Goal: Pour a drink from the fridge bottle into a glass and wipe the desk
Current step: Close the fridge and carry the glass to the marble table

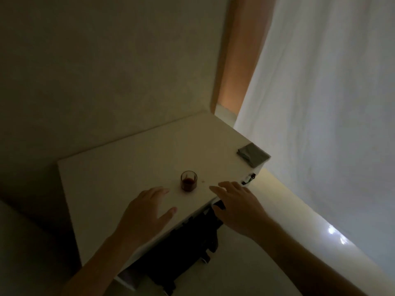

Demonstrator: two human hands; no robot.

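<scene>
Both hands spread wide and empty: left hand and right hand flank a small glass of probably red drink; smooth white desk beyond lies bare, folded grey cloth at its far-right edge.

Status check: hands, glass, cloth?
Left hand and right hand open, empty, over the desk. Glass upright between them, some dark red drink in it. Small drop right of glass. Grey cloth untouched at far right corner.
</scene>
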